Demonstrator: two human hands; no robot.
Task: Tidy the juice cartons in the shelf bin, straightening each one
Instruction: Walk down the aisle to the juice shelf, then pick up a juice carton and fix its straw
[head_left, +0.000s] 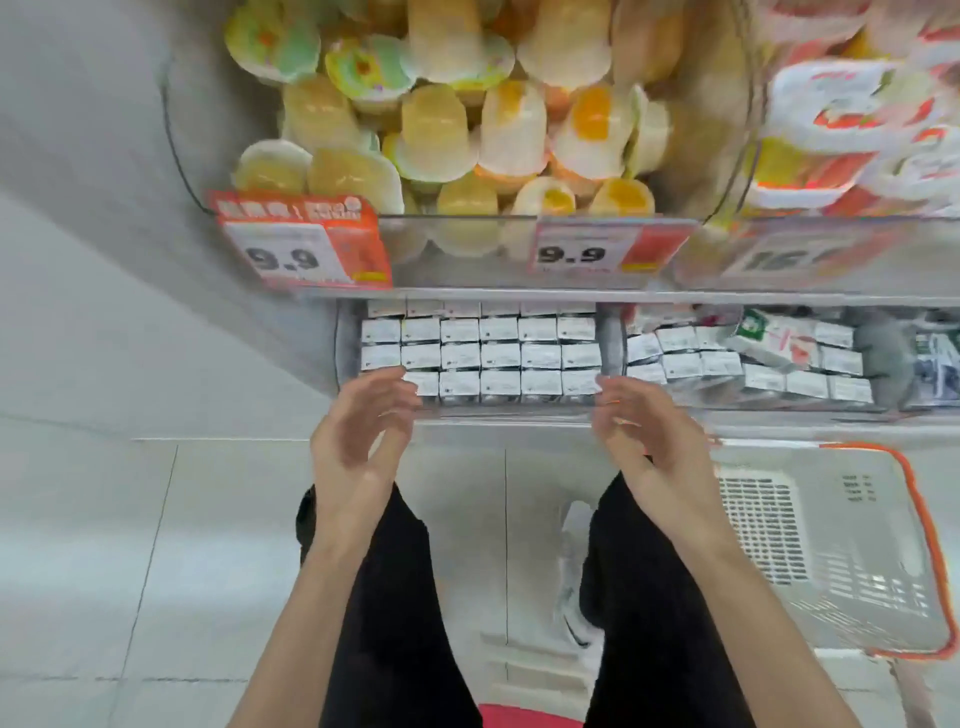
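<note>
Both empty now, left hand (358, 431) and right hand (644, 436) hang loose-fingered at the shelf bin's (504, 409) front corners, likely bracketing the juice cartons (480, 358) packed in rows inside it.

Across the top of the frame I see a clear bin (467, 224) heaped with yellow and orange jelly cups (436, 130). Two price tags reading 9.9 hang on its front, one at the left (301, 247) and one at the centre (597, 249). Red-and-white packets (841, 114) fill the upper right. At lower right a white basket with an orange rim (852, 525) sits on the tiled floor (156, 545), near my white shoe (576, 597).
</note>
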